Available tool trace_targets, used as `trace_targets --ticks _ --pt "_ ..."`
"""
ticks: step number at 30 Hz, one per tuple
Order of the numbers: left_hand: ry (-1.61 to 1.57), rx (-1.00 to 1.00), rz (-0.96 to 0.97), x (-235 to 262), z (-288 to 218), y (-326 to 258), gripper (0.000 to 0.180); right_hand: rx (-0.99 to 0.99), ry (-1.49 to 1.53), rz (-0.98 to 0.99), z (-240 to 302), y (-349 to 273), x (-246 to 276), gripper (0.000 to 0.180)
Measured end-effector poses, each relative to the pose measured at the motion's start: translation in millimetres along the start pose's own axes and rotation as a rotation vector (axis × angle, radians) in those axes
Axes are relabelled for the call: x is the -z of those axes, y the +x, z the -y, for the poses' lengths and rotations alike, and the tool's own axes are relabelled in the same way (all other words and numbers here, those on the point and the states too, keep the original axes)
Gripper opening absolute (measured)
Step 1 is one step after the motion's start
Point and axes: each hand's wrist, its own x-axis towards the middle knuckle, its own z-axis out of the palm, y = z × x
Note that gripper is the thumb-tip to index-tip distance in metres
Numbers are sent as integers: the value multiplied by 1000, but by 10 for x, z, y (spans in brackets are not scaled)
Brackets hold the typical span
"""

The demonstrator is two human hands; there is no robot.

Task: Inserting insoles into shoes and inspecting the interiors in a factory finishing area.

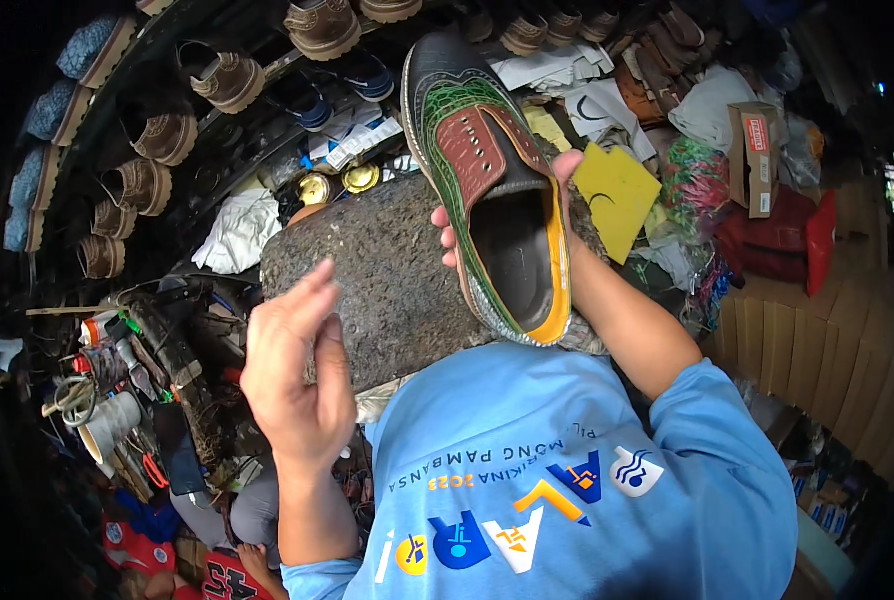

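Note:
A multi-coloured brogue shoe [507,190] is held up in my right hand [568,166]. Its toe is black, the sides are green and textured, the lacing part is reddish brown, and yellow edges the heel opening. No laces run through its eyelets. My right thumb shows along one side and fingertips curl round the other; the palm is hidden under the shoe. To the left, my left hand [302,365] is raised and holds nothing, its fingers stretched out and the thumb apart. Below both hands lies a rough, dark stone-like block [367,290].
Brown shoes [162,135] line shelves at the upper left. A yellow sheet [617,200], crumpled white paper [239,232] and a cardboard box [754,160] surround the block. Hand tools [132,365] crowd the left. Part of another person in red [232,575] shows at lower left.

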Motion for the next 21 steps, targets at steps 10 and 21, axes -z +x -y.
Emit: trace_targets --ticks 10,21 --pt "334 -147 570 -946 -427 516 44 112 -149 -61 -13 33 -326 131" --pt "427 -76 825 -1147 -119 493 24 71 -180 -1 -115 64 -153 114"
